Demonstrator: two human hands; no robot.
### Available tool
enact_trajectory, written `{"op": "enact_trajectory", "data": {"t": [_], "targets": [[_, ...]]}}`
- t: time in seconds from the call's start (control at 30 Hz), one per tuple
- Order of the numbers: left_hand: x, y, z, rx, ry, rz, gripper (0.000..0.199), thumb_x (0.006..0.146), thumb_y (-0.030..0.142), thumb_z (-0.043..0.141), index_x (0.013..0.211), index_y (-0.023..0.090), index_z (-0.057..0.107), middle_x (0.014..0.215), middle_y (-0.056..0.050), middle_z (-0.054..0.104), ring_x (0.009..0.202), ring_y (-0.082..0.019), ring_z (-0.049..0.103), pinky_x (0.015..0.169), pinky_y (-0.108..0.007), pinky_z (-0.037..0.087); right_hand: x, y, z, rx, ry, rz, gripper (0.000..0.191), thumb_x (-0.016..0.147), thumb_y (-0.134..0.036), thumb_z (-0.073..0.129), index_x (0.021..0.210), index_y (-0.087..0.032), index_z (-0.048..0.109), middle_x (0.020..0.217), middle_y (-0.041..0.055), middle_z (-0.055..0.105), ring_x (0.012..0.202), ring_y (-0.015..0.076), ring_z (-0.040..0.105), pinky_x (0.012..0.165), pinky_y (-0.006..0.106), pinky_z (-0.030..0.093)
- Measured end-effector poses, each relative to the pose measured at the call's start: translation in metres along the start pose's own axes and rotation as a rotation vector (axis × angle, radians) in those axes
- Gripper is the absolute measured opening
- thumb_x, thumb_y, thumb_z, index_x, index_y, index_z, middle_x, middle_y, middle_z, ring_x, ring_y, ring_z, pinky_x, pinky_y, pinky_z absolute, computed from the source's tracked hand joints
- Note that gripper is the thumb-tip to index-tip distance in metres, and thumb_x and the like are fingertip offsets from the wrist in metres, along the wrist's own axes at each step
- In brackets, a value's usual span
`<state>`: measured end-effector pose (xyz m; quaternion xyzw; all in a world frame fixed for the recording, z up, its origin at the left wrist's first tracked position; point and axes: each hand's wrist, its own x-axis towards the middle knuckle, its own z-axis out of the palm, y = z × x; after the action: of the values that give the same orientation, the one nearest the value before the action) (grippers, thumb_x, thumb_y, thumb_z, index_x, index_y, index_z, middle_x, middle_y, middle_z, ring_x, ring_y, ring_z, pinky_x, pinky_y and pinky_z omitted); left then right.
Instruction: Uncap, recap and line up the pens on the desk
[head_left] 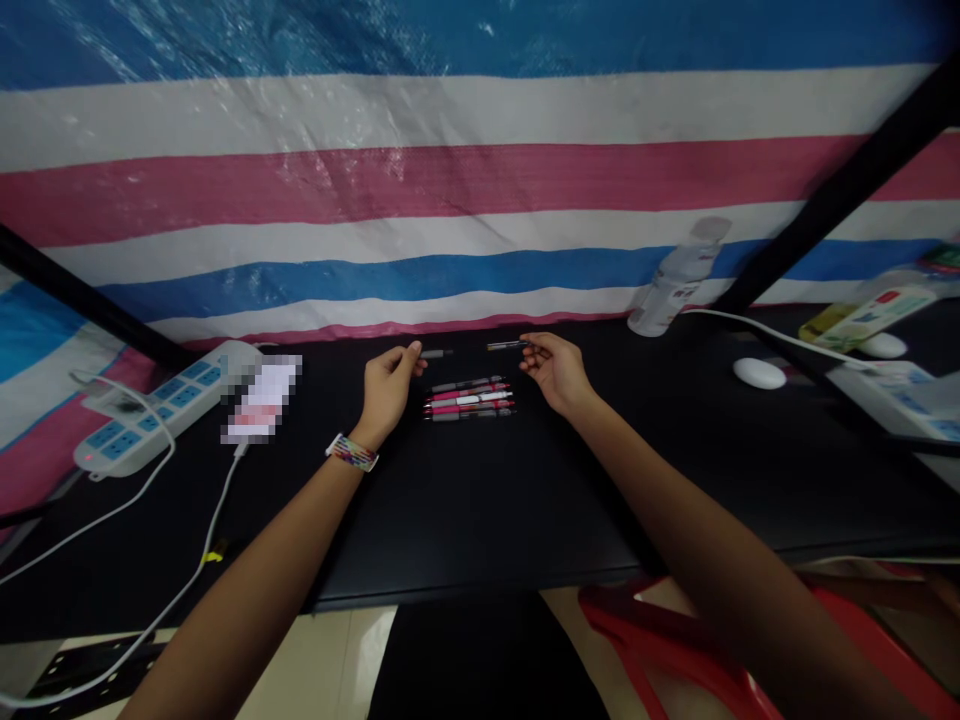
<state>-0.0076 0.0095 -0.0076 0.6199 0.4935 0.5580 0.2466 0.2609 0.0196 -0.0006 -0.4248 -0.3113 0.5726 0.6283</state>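
My left hand (390,388) pinches a short grey pen part (435,354) that points to the right. Facing it across a gap, my right hand (556,374) holds a thin, partly clear pen part (505,346) between thumb and fingers, its free end pointing left. Just below and between the two hands, several pens (469,398) lie side by side on the black tabletop (480,510); some are grey, others pink or red, one partly white. A colourful woven band circles my left wrist.
At left are a white power strip (169,410) with cables and a phone (262,400). A clear bottle (679,277), a white mouse (759,374) and a yellowish bottle (870,310) stand or lie at right. Striped sheeting (450,180) hangs behind; a red stool (637,640) is below.
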Motion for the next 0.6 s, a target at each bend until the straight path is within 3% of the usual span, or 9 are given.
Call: {"op": "enact_trajectory", "data": {"t": [0.13,0.2,0.3,0.43,0.6], "targets": [[-0.006,0.007,0.002,0.047,-0.082,-0.008,0.054,0.104,0.056,0.065,0.064,0.021,0.071,0.058,-0.001,0.062,0.058,-0.016,0.057,0.061,-0.03,0.042,-0.01,0.006,0.007,-0.075,-0.221,0.009,0.022,0.072,-0.032,0.093,0.085,-0.019,0.082,0.076,0.0038,0.07,0.071,0.0163,0.062,0.077,0.038,0.062],[-0.008,0.009,0.002,0.06,-0.103,-0.01,0.058,0.105,0.057,0.063,0.059,0.021,0.066,0.053,0.001,0.053,0.054,-0.014,0.05,0.057,-0.03,0.037,-0.014,0.009,0.01,-0.078,-0.273,0.005,0.026,0.072,-0.035,0.097,0.088,-0.019,0.083,0.079,0.0042,0.072,0.075,0.0175,0.065,0.085,0.042,0.064],[-0.007,0.009,0.003,0.028,-0.107,0.019,0.053,0.104,0.053,0.065,0.062,0.021,0.064,0.057,0.001,0.053,0.057,-0.014,0.05,0.059,-0.03,0.038,-0.016,0.011,0.011,-0.063,-0.279,0.009,0.026,0.074,-0.036,0.097,0.089,-0.02,0.084,0.079,0.004,0.072,0.077,0.0174,0.066,0.09,0.045,0.066],[-0.006,0.007,0.006,-0.119,-0.111,0.043,0.024,0.093,0.044,0.081,0.097,0.022,0.075,0.08,-0.001,0.069,0.074,-0.017,0.064,0.071,-0.029,0.049,-0.014,0.01,0.01,-0.04,-0.26,0.025,0.023,0.074,-0.034,0.097,0.086,-0.019,0.085,0.078,0.0045,0.072,0.075,0.0166,0.065,0.09,0.045,0.068],[-0.008,0.007,0.008,-0.141,-0.158,0.057,0.024,0.107,0.042,0.062,0.107,0.022,0.074,0.07,0.001,0.065,0.068,-0.017,0.063,0.073,-0.031,0.051,-0.013,0.011,0.009,-0.028,-0.264,0.023,0.023,0.074,-0.035,0.098,0.086,-0.019,0.085,0.077,0.0039,0.072,0.074,0.0161,0.065,0.091,0.046,0.069]]}}
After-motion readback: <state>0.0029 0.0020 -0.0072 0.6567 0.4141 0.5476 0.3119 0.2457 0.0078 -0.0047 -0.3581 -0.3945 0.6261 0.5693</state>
